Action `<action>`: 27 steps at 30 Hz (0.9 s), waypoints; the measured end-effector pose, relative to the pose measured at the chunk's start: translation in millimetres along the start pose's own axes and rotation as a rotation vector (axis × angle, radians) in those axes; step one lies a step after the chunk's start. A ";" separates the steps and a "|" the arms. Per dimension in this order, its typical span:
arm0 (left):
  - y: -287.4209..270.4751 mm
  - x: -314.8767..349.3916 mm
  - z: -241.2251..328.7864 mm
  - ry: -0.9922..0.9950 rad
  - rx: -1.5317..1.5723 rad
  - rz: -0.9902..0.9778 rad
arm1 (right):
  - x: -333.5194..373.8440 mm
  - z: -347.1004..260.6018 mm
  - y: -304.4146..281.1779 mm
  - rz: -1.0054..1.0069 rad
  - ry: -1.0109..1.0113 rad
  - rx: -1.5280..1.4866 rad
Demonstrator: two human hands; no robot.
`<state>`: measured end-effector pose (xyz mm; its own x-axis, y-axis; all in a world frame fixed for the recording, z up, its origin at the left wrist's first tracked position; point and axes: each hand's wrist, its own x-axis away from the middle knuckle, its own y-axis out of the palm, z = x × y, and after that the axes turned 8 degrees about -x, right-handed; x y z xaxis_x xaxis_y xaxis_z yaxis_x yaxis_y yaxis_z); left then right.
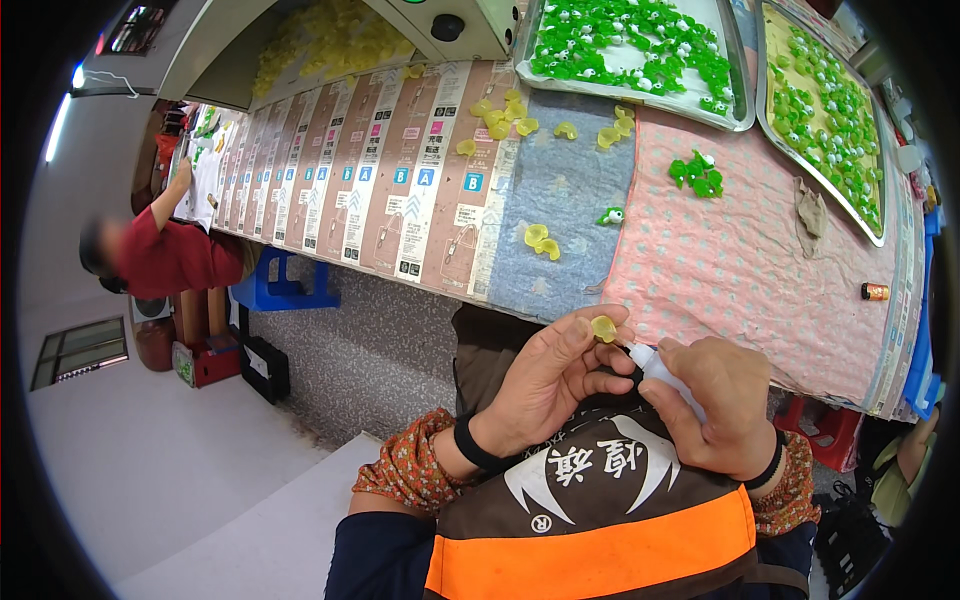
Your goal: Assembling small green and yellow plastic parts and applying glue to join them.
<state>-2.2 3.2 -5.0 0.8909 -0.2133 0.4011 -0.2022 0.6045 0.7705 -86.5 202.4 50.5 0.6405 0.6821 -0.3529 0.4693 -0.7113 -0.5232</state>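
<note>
Between the thumb and fingers of my left hand (555,375) is a small translucent yellow plastic piece (603,328), cupped in shape. My right hand (715,400) is wrapped round a white squeeze bottle (668,376) with a narrow nozzle. The nozzle tip points at the yellow piece and sits close to my left fingertips; whether they touch I cannot tell. Beyond my hands, more yellow pieces (541,241) lie on a blue cloth (560,190). A green and white piece (610,216) is near them, and a small cluster of green pieces (696,175) rests on a pink cloth (700,260).
Two metal trays of green and white pieces, one (742,110) at the back and one (876,232) at the right, stand on the table. A light-coloured box-like housing (470,35) holds a yellow heap. A small battery-like cylinder (875,291) lies right. A person in red (185,255) works far left.
</note>
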 end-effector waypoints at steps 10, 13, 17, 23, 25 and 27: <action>10.7 3.9 4.1 0.088 -0.213 0.149 | 2.3 0.6 -4.7 0.083 0.009 -0.141; 10.4 2.8 4.6 0.163 -0.290 0.123 | 4.6 2.4 -8.2 0.091 0.021 -0.217; 10.2 -0.3 4.6 0.237 -0.307 0.054 | 18.0 5.1 -4.9 0.180 0.075 -0.313; 6.9 -4.0 2.2 0.376 -0.418 0.041 | 25.9 4.5 -6.4 0.211 0.240 -0.384; 8.5 -4.2 3.9 0.389 -0.433 0.053 | 25.6 4.6 -6.6 0.229 0.338 -0.534; 9.9 -3.7 4.8 0.402 -0.448 0.067 | 22.2 3.5 -5.4 0.232 0.347 -0.559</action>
<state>-9.5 6.3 3.5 0.9836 0.0906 0.1561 -0.1504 0.8895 0.4314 -76.9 222.0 42.7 0.8756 0.4744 -0.0904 0.4796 -0.8763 0.0464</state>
